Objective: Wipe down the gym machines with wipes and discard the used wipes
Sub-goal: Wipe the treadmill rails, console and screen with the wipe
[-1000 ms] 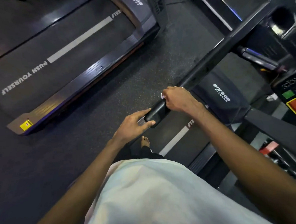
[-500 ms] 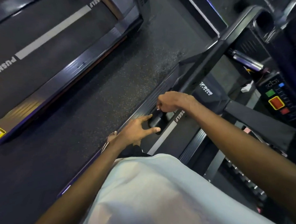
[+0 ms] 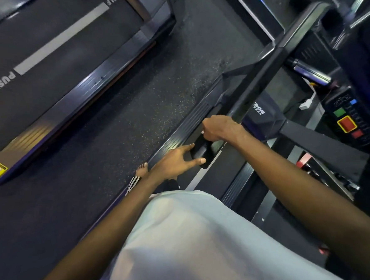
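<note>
a speckled floor (image 3: 155, 87) separates a neighbouring treadmill (image 3: 66, 60) from the one under a slanting black handrail (image 3: 260, 72); a console (image 3: 349, 119) with green and red buttons lies right. the right grip (image 3: 219, 128) clenches the wipe (image 3: 203, 131), a white sliver, round the rail. the left grip (image 3: 176, 162) is released, finger and thumb straddling the rail's end cap (image 3: 200, 154).

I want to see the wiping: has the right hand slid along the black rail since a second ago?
No. The right hand still grips the handrail right beside its end grip, as before; only the view has swung.
</note>
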A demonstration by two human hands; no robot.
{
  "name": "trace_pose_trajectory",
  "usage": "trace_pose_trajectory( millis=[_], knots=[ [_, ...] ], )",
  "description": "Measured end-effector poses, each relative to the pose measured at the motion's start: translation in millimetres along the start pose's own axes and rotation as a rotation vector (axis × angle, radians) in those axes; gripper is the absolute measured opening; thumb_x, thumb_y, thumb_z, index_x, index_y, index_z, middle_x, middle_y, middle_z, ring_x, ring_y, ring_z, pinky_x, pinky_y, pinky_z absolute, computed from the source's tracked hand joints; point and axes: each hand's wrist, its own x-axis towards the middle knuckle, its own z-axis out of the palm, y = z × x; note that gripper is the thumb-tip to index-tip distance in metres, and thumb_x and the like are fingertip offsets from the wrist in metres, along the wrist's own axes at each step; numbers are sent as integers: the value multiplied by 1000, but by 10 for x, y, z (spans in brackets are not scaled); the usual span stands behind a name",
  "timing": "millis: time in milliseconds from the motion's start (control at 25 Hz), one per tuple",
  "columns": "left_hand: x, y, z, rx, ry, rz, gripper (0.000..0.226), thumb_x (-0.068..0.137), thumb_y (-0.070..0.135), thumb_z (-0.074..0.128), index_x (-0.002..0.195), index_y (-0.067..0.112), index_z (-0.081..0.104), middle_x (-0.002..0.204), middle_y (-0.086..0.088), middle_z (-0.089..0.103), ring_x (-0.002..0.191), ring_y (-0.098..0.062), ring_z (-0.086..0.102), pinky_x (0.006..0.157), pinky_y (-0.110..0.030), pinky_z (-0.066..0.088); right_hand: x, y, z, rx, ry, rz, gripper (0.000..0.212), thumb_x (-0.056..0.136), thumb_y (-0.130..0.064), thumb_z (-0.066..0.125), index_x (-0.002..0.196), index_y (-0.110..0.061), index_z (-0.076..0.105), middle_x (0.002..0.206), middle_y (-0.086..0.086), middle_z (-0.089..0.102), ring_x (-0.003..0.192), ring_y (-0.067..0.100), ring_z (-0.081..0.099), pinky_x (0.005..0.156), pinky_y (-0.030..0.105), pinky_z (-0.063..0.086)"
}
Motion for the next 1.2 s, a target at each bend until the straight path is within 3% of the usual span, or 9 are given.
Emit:
trace_pose_trajectory(
  millis=[200, 280, 400, 560, 680, 840, 1040, 1120, 1200],
  knots=[
    [67, 114, -50, 82, -41, 66, 84, 84, 58, 66, 152, 20, 35, 155, 2, 38, 140, -15, 39, 115, -35, 33, -213, 175, 340, 217, 466, 83, 25, 93, -15, 48, 106, -6, 68, 113, 12, 68, 103, 33, 66, 85, 40, 52],
    [111, 167, -77, 107, -67, 86, 81, 87, 55, 66, 152, 18, 34, 156, 0, 37, 141, -16, 38, 115, -33, 31, -326, 193, 645, 448, 697, 61, 29, 99, -15, 46, 118, -9, 68, 127, 6, 65, 116, 26, 62, 97, 36, 51],
    [164, 209, -138, 127, -70, 90, 77, 87, 60, 61, 149, 19, 40, 152, -2, 43, 138, -17, 42, 114, -39, 35, -475, 108, 966, 715, 870, 158, 35, 100, -16, 53, 133, -14, 63, 141, 3, 58, 133, 16, 50, 110, 28, 41],
    [202, 268, -155, 52, -49, 104, 76, 79, 67, 65, 142, 28, 47, 140, 3, 56, 123, -10, 56, 106, -40, 47, -404, 9, 1033, 881, 1092, 256, 29, 97, -11, 59, 124, -14, 69, 120, 6, 58, 114, 13, 52, 102, 16, 39],
    [217, 315, -162, -13, -82, 114, 72, 80, 56, 72, 143, 30, 47, 137, 4, 59, 118, -8, 60, 103, -40, 50, -373, -101, 1091, 989, 1113, 365, 27, 96, -13, 61, 121, -14, 71, 108, 6, 58, 103, 17, 55, 94, 27, 47],
    [214, 377, -177, -111, -121, 80, 68, 85, 32, 75, 146, 21, 46, 139, 0, 58, 123, -9, 58, 105, -38, 48, -460, -207, 1274, 965, 1158, 261, 25, 95, -8, 62, 118, -10, 72, 105, 7, 62, 98, 21, 60, 90, 33, 50],
    [208, 512, -147, -129, -104, 42, 60, 88, 12, 71, 144, 12, 48, 137, -5, 59, 122, -10, 58, 102, -29, 49, -418, -53, 1204, 1324, 1222, 474, 24, 96, -13, 63, 117, -10, 73, 107, 1, 65, 93, 3, 59, 84, 9, 45],
    [200, 575, -86, -85, -18, 56, 55, 88, 6, 71, 139, 9, 53, 130, -4, 64, 116, -8, 61, 102, -26, 48, -454, -205, 1285, 1523, 1200, 471, 28, 97, -11, 60, 123, -12, 69, 114, -4, 65, 100, 3, 62, 90, 12, 47],
    [222, 584, -15, -38, 80, 63, 50, 86, 7, 72, 134, 11, 58, 122, -1, 69, 113, -8, 64, 106, -35, 47, -514, -330, 1399, 1693, 1137, 457, 32, 95, -7, 60, 126, -11, 67, 117, -6, 66, 104, 4, 64, 89, 12, 49]
  ],
)
